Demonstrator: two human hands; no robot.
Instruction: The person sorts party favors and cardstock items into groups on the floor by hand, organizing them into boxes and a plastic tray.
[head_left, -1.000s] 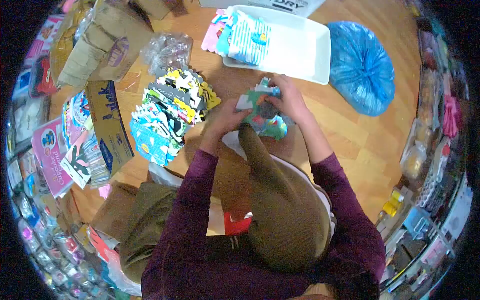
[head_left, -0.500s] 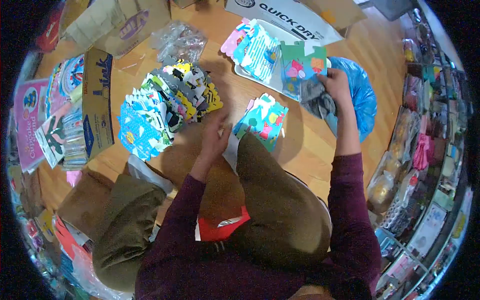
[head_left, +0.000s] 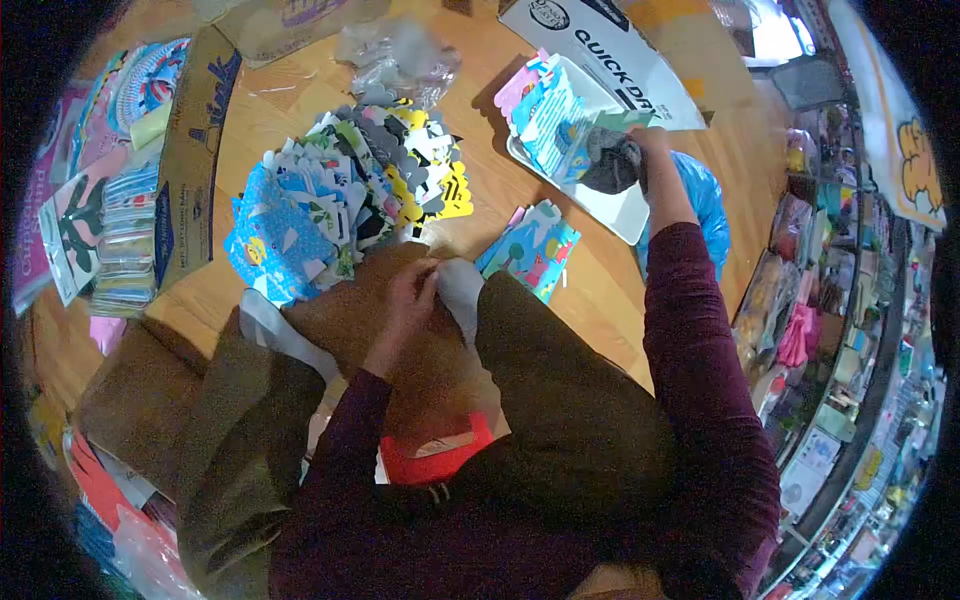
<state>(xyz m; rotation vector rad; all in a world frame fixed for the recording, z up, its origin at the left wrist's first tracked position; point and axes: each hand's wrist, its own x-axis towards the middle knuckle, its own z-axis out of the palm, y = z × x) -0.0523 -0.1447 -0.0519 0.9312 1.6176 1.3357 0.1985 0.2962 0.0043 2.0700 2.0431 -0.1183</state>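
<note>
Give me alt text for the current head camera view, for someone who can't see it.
A person's right hand apparently holds a dark grey bundle over a white tray; the left hand is beside a pale sock. Patterned cut-outs lie piled on the wooden floor.

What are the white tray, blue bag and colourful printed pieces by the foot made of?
White tray: probably smooth plastic, judging by its even colour and moulded-looking rim. Blue bag: likely thin plastic film, given its sheen and creases. Printed pieces: perhaps thin card, since they look flat with crisp cut edges; foam can't be ruled out.
</note>
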